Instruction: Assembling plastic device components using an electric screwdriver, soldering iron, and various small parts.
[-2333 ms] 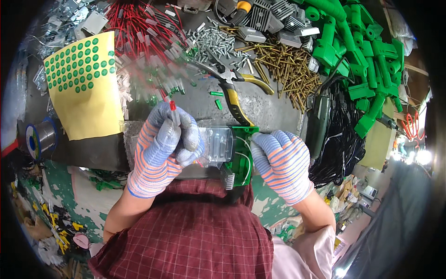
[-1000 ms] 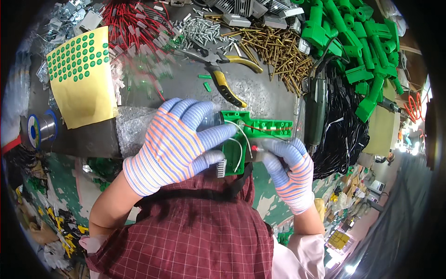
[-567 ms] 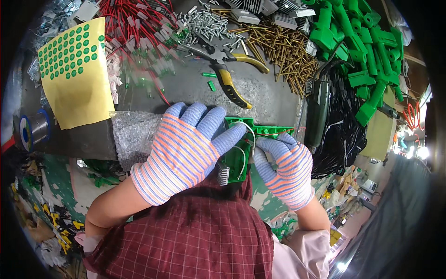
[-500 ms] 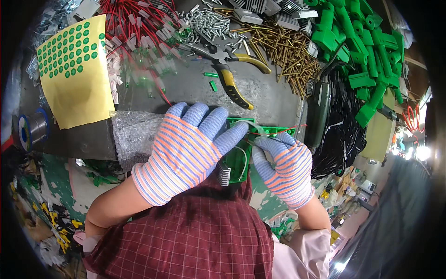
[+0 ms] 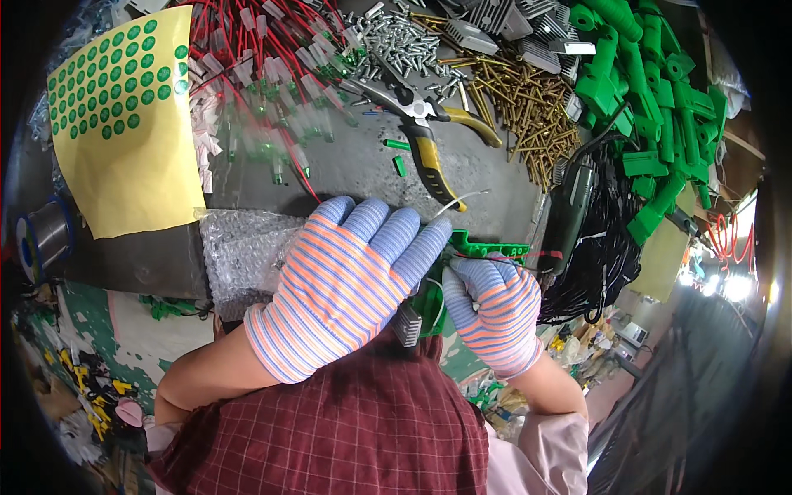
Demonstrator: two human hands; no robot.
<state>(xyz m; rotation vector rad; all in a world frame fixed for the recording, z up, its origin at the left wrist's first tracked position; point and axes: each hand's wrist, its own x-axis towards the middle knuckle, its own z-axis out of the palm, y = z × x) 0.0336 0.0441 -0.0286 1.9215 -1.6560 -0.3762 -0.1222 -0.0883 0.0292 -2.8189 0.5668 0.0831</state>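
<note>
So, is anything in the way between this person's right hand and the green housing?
Nothing visible: the right hand is already at the green housing. The left hand covers its left part; the pliers lie beyond.

Left hand (image 5: 346,285), just below centre, covers much of the green housing (image 5: 488,248); own thumb out of sight. White wire (image 5: 462,200): lower end lost behind left forefinger. Right hand (image 5: 495,305), towards 4 o'clock: fingertips curled in; whatever they pinch, hidden. Red leads (image 5: 239,58), 11 o'clock, and finned grey blocks (image 5: 503,21), 1 o'clock, both cut by top edge. Clear sleeves (image 5: 280,120), between 10 and 11, smeared. Sticker sheet (image 5: 124,173), 10 o'clock: marks on dots too small to tell. Checked garment (image 5: 330,421), 6 o'clock, cut by lower edge.
</note>
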